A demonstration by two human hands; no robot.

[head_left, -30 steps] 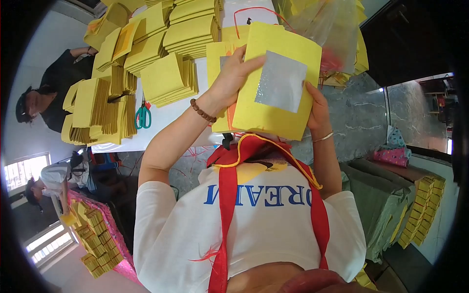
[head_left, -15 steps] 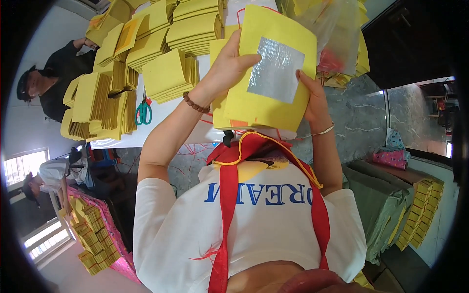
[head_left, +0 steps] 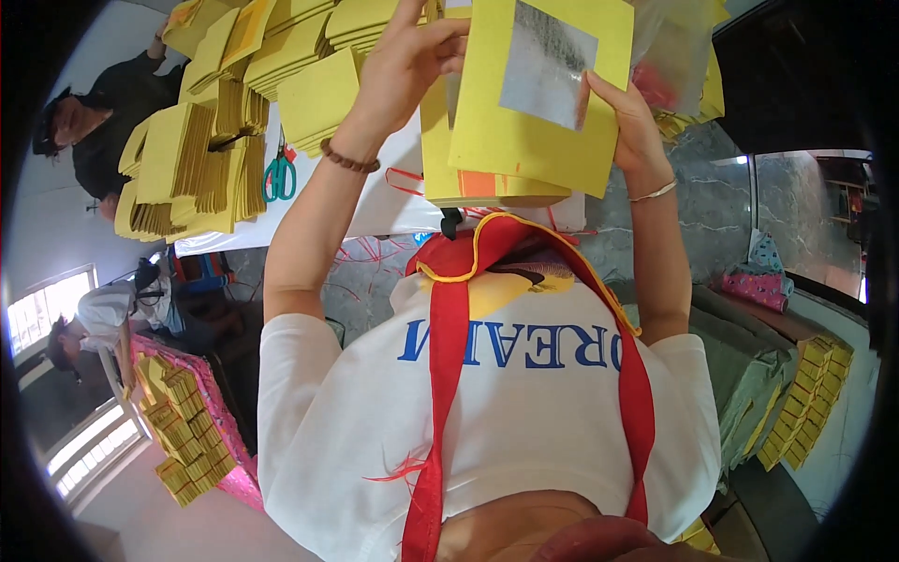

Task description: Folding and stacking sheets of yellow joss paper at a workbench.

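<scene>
My right hand [head_left: 629, 117] pinches the right edge of a yellow paper sheet [head_left: 548, 155] with a silver foil square [head_left: 552, 70] on it, thumb on the foil. The sheet is held tilted above a stack of yellow paper [head_left: 438, 150], which shows an orange patch at its near end. Left of the sheet, my left hand [head_left: 403, 70] is raised with its fingers apart, its thumb side close to the sheet's left edge. It grips nothing that I can see. Its topmost fingertips run out of the view.
Folded yellow paper stacks [head_left: 178, 155] cover the table's left and far side. Green-handled scissors [head_left: 279, 178] lie beside them on the white tabletop [head_left: 375, 211]. A clear plastic bag [head_left: 670, 56] is at the right. Two other people [head_left: 94, 122] are at the left.
My left hand has let go of the yellow paper and moved away to the upper left, fingers spreading. My right hand has lifted the foil sheet up and to the right, off the stack.
</scene>
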